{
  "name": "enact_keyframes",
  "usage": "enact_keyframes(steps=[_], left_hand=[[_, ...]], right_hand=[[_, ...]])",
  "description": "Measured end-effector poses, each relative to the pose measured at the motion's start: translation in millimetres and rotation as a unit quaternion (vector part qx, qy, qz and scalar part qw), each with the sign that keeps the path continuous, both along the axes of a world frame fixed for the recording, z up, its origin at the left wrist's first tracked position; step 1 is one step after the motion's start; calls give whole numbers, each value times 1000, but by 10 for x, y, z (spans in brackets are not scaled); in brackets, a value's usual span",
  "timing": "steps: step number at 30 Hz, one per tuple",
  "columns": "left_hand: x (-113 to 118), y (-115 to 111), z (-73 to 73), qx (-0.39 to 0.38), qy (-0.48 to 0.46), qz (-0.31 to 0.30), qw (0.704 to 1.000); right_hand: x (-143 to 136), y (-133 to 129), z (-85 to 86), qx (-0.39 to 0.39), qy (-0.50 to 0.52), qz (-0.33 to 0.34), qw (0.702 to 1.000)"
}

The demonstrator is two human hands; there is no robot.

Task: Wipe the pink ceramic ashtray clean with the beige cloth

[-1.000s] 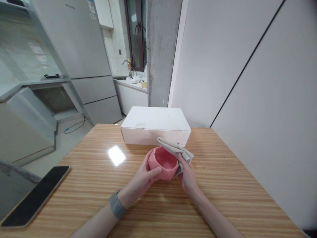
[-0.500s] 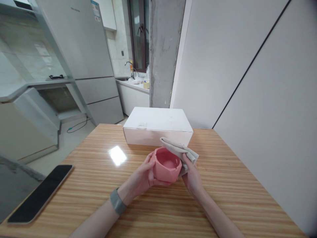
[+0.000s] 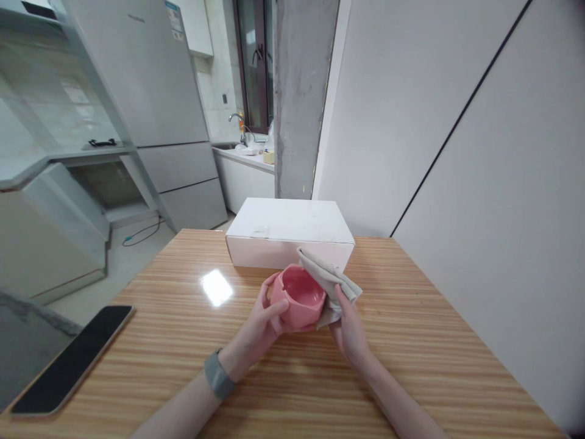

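My left hand [image 3: 265,317] grips a pink faceted ashtray [image 3: 299,311] with notches in its rim, the thumb on its near side and fingers around its left and underside. The ashtray is raised over the table, its opening tilted towards me. In my right hand [image 3: 350,332] is a folded light grey cloth [image 3: 333,283], pinched under the thumb. The cloth lies against the ashtray's right outer side and covers part of its rim. My right fingers are mostly hidden behind the cloth.
A closed white box [image 3: 290,225] stands on the wooden table [image 3: 434,353] just beyond my hands. A black flat tablet-like slab [image 3: 73,360] lies at the left edge. A white wall [image 3: 493,201] borders the right side, and a fridge [image 3: 146,79] stands beyond the table.
The ashtray has shifted slightly left and turned in my left hand, whose thumb now lies across its near side. The cloth has moved a little left with it.
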State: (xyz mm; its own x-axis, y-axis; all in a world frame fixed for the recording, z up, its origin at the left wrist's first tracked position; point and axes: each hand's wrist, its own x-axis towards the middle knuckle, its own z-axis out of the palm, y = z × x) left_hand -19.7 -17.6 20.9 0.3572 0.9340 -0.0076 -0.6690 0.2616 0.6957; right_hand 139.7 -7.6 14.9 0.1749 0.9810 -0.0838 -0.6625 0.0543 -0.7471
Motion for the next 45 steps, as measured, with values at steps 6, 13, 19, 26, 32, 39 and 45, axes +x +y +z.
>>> enact_keyframes(steps=[6, 13, 19, 26, 32, 39, 45], left_hand=[[3, -5, 67, -4, 36, 58, 998], [28, -3, 1, -11, 147, 64, 987], [-56, 16, 51, -5, 51, -52, 997], [-69, 4, 81, 33, 68, -70, 995], [-79, 17, 26, 51, 78, -61, 994], [-13, -1, 37, 50, 72, -26, 996], [53, 7, 58, 62, 159, 127, 977]], right_hand=[[-82, -40, -14, -18, 5, 8, 1000], [-32, -17, 15, -27, -4, 5, 1000], [5, -6, 42, -17, -13, -10, 1000], [45, -10, 79, -35, -15, -26, 999], [32, -59, 132, -69, 10, -3, 998], [-13, -66, 140, -33, -1, 24, 999], [-71, -47, 52, -20, -7, 24, 999]])
